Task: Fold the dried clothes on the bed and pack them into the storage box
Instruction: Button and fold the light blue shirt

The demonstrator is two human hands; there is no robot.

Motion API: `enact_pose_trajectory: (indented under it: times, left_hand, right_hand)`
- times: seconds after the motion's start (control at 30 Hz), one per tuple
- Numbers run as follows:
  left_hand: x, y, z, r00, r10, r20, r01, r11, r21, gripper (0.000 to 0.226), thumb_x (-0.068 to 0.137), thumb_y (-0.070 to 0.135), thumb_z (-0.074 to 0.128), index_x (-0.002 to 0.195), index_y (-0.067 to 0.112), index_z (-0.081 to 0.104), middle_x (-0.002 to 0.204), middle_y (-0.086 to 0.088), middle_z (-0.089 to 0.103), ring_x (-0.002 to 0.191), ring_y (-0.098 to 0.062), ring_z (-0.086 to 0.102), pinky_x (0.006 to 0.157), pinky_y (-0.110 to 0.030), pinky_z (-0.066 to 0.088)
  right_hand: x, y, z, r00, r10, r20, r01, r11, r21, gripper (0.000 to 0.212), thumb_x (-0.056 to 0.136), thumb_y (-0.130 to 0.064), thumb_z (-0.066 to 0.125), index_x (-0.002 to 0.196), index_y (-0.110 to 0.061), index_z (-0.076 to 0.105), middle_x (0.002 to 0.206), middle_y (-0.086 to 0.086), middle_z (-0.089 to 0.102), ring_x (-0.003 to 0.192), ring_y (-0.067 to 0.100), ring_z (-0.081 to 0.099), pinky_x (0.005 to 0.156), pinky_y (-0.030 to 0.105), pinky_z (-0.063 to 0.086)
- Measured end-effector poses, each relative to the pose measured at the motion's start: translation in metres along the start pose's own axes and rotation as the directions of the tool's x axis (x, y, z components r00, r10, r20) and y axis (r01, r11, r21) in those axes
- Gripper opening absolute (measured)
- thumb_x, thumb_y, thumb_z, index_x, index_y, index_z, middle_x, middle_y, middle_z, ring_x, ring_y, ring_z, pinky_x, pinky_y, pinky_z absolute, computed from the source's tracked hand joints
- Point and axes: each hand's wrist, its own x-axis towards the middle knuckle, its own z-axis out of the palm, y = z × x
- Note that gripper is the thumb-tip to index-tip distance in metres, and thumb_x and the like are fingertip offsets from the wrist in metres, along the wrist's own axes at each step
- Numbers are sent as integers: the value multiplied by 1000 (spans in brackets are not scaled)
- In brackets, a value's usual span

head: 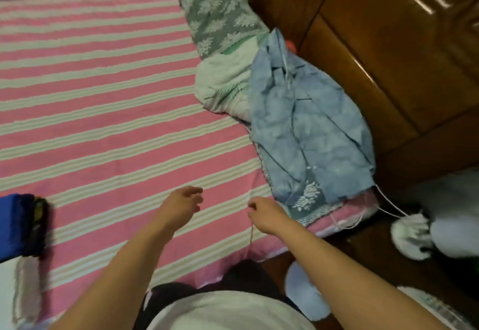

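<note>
From my head view I look down on the bed (103,91), covered with a pink and cream striped cloth, with dark polished wooden furniture (388,52) along its right side. My left hand (182,204) hovers just above the stripes near the bed's near edge, fingers loosely extended and holding nothing. My right hand (264,214) sits just beside it, fingers curled inward; a thin pale thread (251,235) hangs down from under it, so it seems to be pinching that thread, though the frame is too soft for me to be sure of the contact.

The clothes lie at the right edge of the bed. A crumpled light blue denim-look shirt (308,132) spreads over a grey towel with white flower pattern (308,200), just beyond my right hand. Further away, touching the shirt's far end, is a bunched white garment with green trim (223,83), and beyond that a grey pillow with white leaf pattern (220,18).

At the left edge I see a dark blue folded fabric item (18,226), partly cut off by the frame. Off the bed at the right lies a small white drawstring bundle (410,228), its cords running toward the bed corner.
</note>
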Motion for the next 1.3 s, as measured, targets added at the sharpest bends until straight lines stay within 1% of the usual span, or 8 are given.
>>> enact_pose_trajectory:
  times: [0.23, 0.43, 0.67, 0.77, 0.87, 1.07, 1.17, 1.3]
  left_hand:
    - [15, 88, 102, 997, -58, 49, 67, 972, -226, 16, 100, 13, 58, 106, 19, 72, 107, -7, 75, 90, -23, 71, 85, -41, 55]
    - [26, 82, 96, 967, -242, -73, 198, 905, -377, 17, 100, 5, 57, 108, 8, 72, 102, -14, 76, 84, -27, 71, 78, -36, 52]
    - [11, 46, 89, 919, -384, -87, 302, 828, -473, 23, 105, 11, 48, 114, 8, 69, 106, -14, 76, 100, -37, 72, 92, -45, 55]
    - [12, 38, 98, 918, -393, -49, 324, 816, -478, 24, 105, 14, 49, 117, 9, 68, 106, -13, 76, 103, -37, 72, 93, -46, 55]
    - [19, 43, 109, 933, -357, 56, 330, 778, -535, 27, 104, 22, 51, 121, 9, 67, 112, -12, 75, 102, -31, 70, 95, -44, 53]
    - [21, 69, 82, 974, -132, 185, 225, 672, -705, 43, 101, 42, 55, 115, 5, 72, 107, -20, 73, 92, -27, 68, 86, -40, 53]
    - [14, 44, 24, 973, -168, -157, 64, 853, -518, 29, 99, 28, 63, 101, 0, 69, 79, -17, 69, 64, -25, 63, 59, -31, 52]
    - [4, -20, -92, 889, -265, -373, 33, 850, -525, 22, 99, 25, 65, 106, 4, 62, 96, -17, 64, 73, -28, 58, 60, -34, 49]
  right_hand:
    - [33, 90, -66, 996, 85, 13, -86, 983, 165, 26, 97, -17, 49, 115, -6, 63, 110, 12, 64, 92, 30, 63, 81, 42, 54]
    - [109, 170, -81, 965, 264, -5, -238, 877, 417, 30, 94, -20, 58, 122, -30, 66, 134, 12, 52, 108, 30, 59, 94, 41, 55]
    - [144, 162, -79, 924, 356, 140, -304, 461, 834, 20, 101, -15, 53, 110, -5, 67, 103, 12, 64, 64, 22, 58, 53, 28, 46]
    - [141, 145, -71, 915, 388, -111, -230, 728, 646, 26, 100, -16, 48, 97, -5, 71, 91, 15, 66, 66, 26, 59, 57, 33, 50]
    - [96, 94, -67, 919, 27, -394, 152, 897, 415, 28, 100, -15, 46, 90, -17, 72, 101, 6, 65, 92, 27, 60, 76, 37, 48]
    - [-17, -30, -38, 590, -755, -288, 789, 615, 4, 20, 97, -8, 50, 89, -6, 68, 98, 7, 64, 98, 21, 53, 96, 38, 44]
    - [-36, -44, -25, 684, -681, -261, 725, 674, 142, 25, 98, -10, 54, 115, -11, 72, 119, 1, 68, 120, 11, 51, 109, 14, 31]
    - [-39, -40, -9, 854, -329, -403, 458, 843, 282, 27, 99, -8, 52, 113, -20, 71, 111, -11, 63, 108, 9, 58, 100, 28, 46]
